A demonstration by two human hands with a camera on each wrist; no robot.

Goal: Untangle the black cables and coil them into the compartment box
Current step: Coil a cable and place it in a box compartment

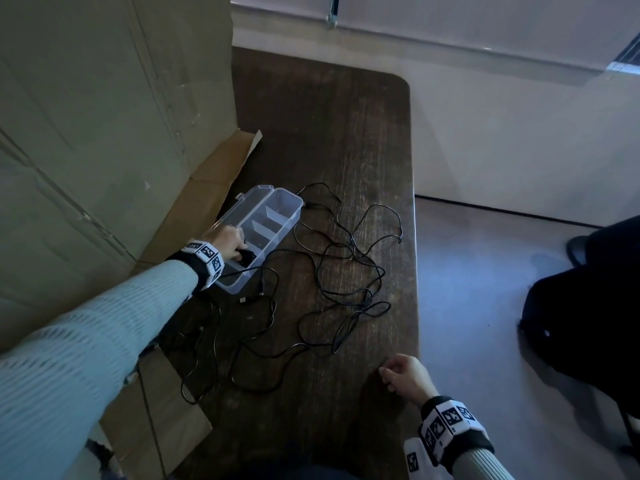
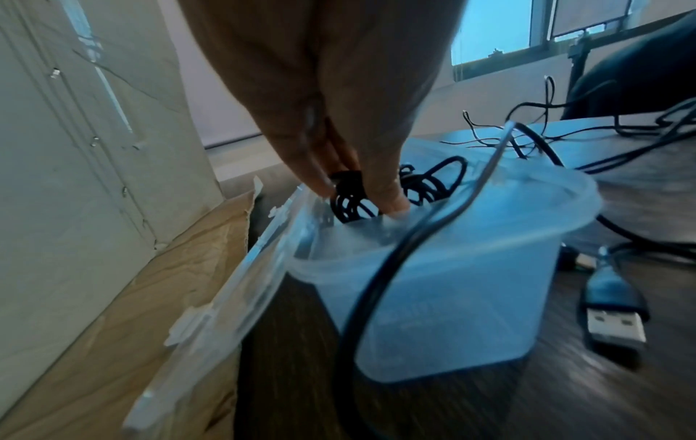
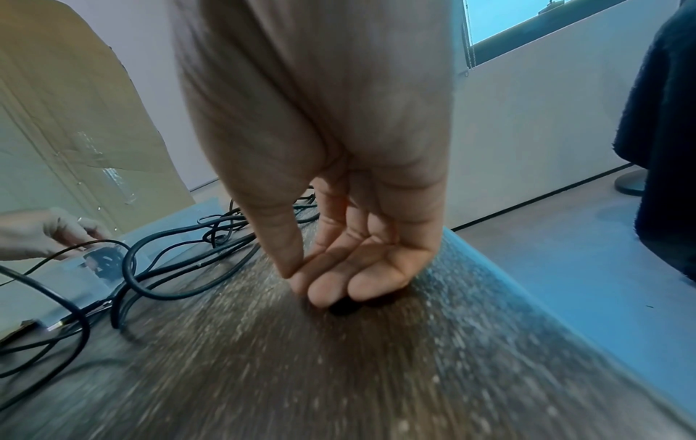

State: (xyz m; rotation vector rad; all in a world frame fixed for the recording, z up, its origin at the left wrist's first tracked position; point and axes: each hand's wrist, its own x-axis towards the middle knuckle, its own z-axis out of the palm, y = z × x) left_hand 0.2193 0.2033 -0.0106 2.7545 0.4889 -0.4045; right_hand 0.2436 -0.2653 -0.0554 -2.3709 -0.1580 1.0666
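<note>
Brown corrugated cardboard (image 1: 104, 140) stands tall to the left of the clear plastic compartment box (image 1: 277, 233), with one flap lying flat on the dark wooden table (image 1: 346, 133) against the box's open lid (image 2: 233, 291). Inside the box, white dividers (image 1: 273, 214) split the tray into cells, and the left hand (image 1: 227, 242) reaches down into a cell toward its near end, thumb and fingers (image 2: 312, 175) pinching a small coiled black cable (image 2: 350, 199) that sits low in that cell; more black loops bunch just beside the thumb within the same box. One loose cable strand (image 2: 395, 253) climbs over the box's near wall and trails down to the tabletop. Just right of the box's near corner lies a USB plug (image 2: 613, 315) flat on the wood. Further right of the box, the tangled black cables (image 1: 346, 271) sprawl across the table in overlapping loops, some ends touching the box's far corner, others running toward the near edge. Well to the right of the box and nearer the person, the right hand (image 1: 407, 374) hangs over the table near its right edge, fingers loosely curled with the tips drawn together against the thumb, holding nothing, clear of the cables. Right of the table, a dark garment (image 1: 588, 306) hangs over the pale floor.
</note>
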